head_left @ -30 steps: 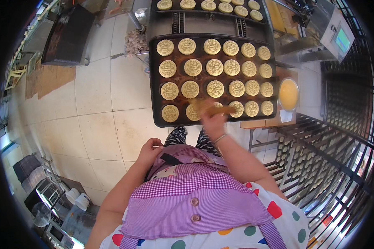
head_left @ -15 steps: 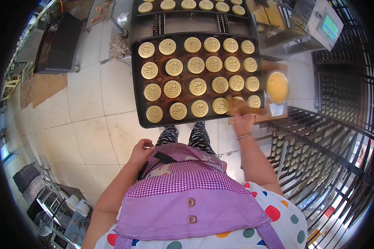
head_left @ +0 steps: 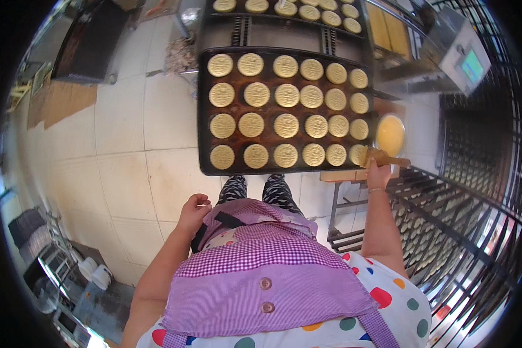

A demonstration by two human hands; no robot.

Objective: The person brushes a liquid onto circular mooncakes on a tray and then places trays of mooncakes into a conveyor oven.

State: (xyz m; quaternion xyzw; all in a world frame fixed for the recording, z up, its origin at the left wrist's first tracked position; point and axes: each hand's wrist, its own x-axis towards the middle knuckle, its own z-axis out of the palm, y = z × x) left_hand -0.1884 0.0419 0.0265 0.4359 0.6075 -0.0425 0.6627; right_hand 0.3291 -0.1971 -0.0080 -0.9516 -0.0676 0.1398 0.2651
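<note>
A dark baking tray (head_left: 238, 169) holds rows of round, pale-yellow mooncakes (head_left: 286, 125) with stamped tops. My right hand (head_left: 379, 174) grips a flat wooden-handled pastry brush (head_left: 395, 162) at the tray's near right corner. The bristles reach the last mooncake (head_left: 356, 154) of the nearest row; exact contact is hard to make out. Just beyond this hand stands a round container of yellow liquid (head_left: 390, 134), which looks like egg wash. My left hand (head_left: 195, 212) hangs in front of the apron, away from the tray, its fingers loosely bent and holding nothing.
Another tray of mooncakes (head_left: 330, 18) lies farther off, past a metal conveyor section (head_left: 284, 36). A machine with a green screen (head_left: 471, 66) stands at far right. Black racks (head_left: 446, 203) loaded with rounds flank my right arm. A dark box (head_left: 90, 43) is at far left.
My right hand has moved right with the brush, from the second-last mooncake of the near row to the last one. The view has shifted slightly; my left hand stays by the apron.
</note>
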